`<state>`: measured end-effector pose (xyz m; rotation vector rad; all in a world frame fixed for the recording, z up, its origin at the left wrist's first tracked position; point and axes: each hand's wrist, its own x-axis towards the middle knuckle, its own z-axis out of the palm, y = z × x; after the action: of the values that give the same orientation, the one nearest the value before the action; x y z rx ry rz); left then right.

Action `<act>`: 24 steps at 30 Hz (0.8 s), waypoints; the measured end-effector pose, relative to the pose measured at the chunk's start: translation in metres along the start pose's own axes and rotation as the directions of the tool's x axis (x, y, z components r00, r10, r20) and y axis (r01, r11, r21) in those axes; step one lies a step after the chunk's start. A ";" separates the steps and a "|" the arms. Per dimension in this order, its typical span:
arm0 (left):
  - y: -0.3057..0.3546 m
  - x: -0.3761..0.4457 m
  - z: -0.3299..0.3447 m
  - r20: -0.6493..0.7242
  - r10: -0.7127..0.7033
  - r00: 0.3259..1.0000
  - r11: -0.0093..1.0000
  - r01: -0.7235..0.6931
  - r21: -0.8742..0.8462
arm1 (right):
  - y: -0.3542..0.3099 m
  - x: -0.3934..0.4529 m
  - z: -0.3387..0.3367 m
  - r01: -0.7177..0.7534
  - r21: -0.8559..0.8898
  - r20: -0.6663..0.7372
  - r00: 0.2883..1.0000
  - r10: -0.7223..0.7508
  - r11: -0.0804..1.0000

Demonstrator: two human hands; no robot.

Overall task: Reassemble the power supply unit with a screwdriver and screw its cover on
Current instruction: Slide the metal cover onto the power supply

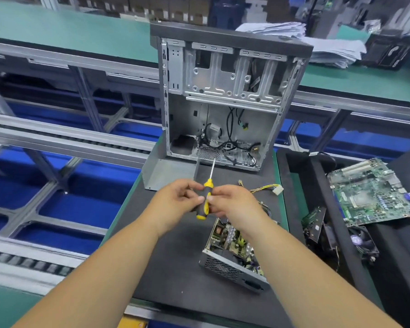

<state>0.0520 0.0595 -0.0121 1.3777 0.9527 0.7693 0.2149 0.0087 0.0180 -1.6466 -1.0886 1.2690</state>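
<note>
Both hands hold a screwdriver with a yellow-and-black handle over the black mat; its thin shaft points up and away. My left hand grips the handle from the left, and my right hand pinches it from the right. Below my right wrist lies the open power supply unit, its circuit board exposed and a mesh side facing me. Its grey metal cover lies on the mat in front of the computer case. A yellow wire bundle with a white connector trails from the unit.
An open computer case stands upright at the back of the mat. To the right a black tray holds a green motherboard, a small card and a fan. A roller conveyor with blue bins runs on the left. Paper stacks lie behind.
</note>
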 end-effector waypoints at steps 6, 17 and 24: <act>-0.039 0.002 -0.016 0.138 -0.159 0.978 0.955 0.117 0.271 | 0.012 0.005 0.005 0.011 -0.169 0.221 0.975 0.027 0.986; -0.084 0.037 0.013 -0.172 -0.118 0.978 0.671 0.206 0.713 | 0.020 0.020 -0.034 -0.023 -0.295 -0.255 0.965 -0.055 0.955; -0.082 0.044 0.033 -0.165 -0.087 0.982 0.526 0.186 0.830 | 0.047 0.002 -0.078 -0.033 -0.186 -0.394 0.918 -0.044 0.982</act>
<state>0.0936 0.0787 -0.0998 2.0747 1.6270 0.2054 0.2993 -0.0109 -0.0106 -1.9367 -0.9783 0.7913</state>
